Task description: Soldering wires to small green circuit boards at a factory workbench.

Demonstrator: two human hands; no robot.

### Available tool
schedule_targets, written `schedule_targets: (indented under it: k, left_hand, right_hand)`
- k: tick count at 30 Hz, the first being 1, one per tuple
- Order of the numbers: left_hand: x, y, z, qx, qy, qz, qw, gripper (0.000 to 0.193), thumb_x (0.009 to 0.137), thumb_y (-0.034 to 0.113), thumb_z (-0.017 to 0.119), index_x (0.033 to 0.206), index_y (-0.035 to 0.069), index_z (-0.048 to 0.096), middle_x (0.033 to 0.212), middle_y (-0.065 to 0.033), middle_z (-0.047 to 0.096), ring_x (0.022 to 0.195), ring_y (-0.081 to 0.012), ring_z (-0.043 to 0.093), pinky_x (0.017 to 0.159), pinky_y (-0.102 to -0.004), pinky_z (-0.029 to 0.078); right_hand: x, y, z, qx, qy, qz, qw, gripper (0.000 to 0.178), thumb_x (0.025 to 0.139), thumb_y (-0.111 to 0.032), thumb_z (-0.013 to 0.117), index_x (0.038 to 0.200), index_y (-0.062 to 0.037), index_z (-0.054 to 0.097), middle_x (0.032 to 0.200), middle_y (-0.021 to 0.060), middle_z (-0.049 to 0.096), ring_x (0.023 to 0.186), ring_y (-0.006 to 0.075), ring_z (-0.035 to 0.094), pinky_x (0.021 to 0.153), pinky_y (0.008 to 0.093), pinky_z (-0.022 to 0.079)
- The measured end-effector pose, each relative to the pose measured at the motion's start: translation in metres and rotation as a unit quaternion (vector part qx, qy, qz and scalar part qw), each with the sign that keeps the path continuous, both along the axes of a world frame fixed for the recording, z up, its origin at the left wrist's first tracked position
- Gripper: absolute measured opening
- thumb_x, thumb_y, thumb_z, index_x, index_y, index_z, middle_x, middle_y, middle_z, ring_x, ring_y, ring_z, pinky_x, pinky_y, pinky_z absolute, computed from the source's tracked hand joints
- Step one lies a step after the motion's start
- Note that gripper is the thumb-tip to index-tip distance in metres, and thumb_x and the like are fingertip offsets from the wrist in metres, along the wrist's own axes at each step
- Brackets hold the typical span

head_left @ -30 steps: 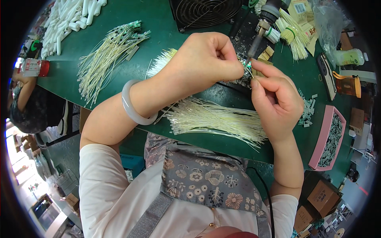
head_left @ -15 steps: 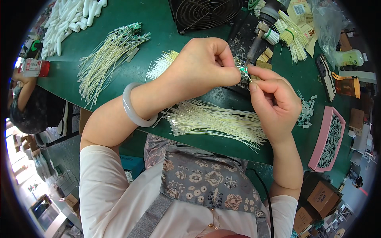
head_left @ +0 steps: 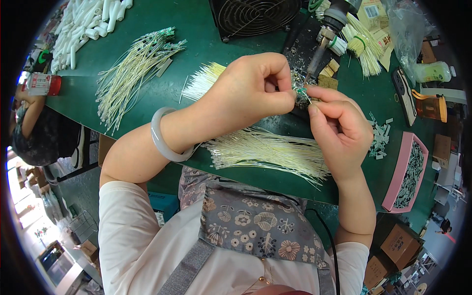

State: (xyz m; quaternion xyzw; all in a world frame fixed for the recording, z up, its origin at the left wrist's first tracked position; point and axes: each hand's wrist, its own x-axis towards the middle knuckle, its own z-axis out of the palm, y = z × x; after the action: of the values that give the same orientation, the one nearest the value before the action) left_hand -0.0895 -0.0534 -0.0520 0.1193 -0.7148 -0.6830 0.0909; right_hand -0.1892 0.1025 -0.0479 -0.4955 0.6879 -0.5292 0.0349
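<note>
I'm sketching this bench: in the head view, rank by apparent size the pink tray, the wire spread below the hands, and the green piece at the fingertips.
1. Wire spread, largest
2. Pink tray
3. Green piece, by far the smallest

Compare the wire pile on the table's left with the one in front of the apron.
Ends: the left wire pile has small green pieces at its far end; the near wire pile shows no green.
Direction: the left wire pile slants away from the person; the near wire pile lies crosswise.
Tidiness: the left wire pile looks loose and kinked; the near wire pile is straighter.
Shared: thin, pale wires on the green table.
</note>
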Motion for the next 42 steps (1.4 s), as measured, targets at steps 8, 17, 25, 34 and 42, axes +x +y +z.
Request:
schedule_targets:
  k: [8,17,25,34,42]
  left_hand:
    - [-0.0002,0.0006,0.0059,-0.042,-0.007,-0.015,0.999,0.012,0.076,0.003,0.064,0.073,0.004,0.051,0.067,0.0058,0.049,0.058,0.0021,0.041,0.049,-0.0141,0.033]
    - [0.0008,0.0044,0.0076,-0.103,0.000,0.027,0.994,0.011,0.070,0.007,0.064,0.071,0.000,0.055,0.060,-0.0052,0.056,0.055,-0.0085,0.052,0.051,-0.0238,0.043]
    - [-0.0008,0.0053,0.0077,-0.115,0.006,0.025,0.993,0.013,0.076,0.004,0.064,0.073,0.003,0.051,0.066,0.0049,0.051,0.058,0.0014,0.042,0.049,-0.0150,0.035]
    - [0.0002,0.0072,0.0052,-0.101,0.012,0.037,0.994,0.012,0.076,0.003,0.063,0.073,0.002,0.051,0.069,0.0034,0.052,0.059,0.0005,0.044,0.050,-0.0152,0.036]
    - [-0.0007,0.0080,0.0079,-0.160,0.044,0.055,0.985,0.011,0.073,0.001,0.062,0.071,0.001,0.051,0.072,-0.0008,0.055,0.064,-0.0040,0.049,0.058,-0.0186,0.043]
  right_hand:
    - [0.0000,0.0004,0.0013,0.002,-0.031,0.000,1.000,0.006,0.072,0.003,0.066,0.075,0.0007,0.061,0.090,0.0093,0.065,0.053,0.0004,0.045,0.045,0.0151,0.037]
    - [0.0028,-0.0021,0.0031,0.019,0.089,-0.018,0.996,0.008,0.069,0.003,0.067,0.073,-0.0002,0.060,0.084,0.0111,0.065,0.063,0.0146,0.060,0.051,0.0224,0.046]
    - [0.0013,-0.0027,0.0026,0.012,0.105,-0.027,0.994,0.009,0.068,0.003,0.067,0.073,-0.0009,0.060,0.084,0.0114,0.065,0.064,0.0166,0.061,0.052,0.0232,0.047]
    - [0.0044,-0.0014,0.0032,0.008,0.115,-0.029,0.993,0.010,0.068,0.003,0.067,0.072,-0.0009,0.059,0.083,0.0118,0.065,0.065,0.0167,0.061,0.051,0.0233,0.047]
    - [0.0014,-0.0023,0.0041,-0.011,0.116,-0.020,0.993,0.010,0.069,0.004,0.066,0.073,-0.0008,0.058,0.084,0.0125,0.066,0.061,0.0139,0.059,0.049,0.0217,0.045]
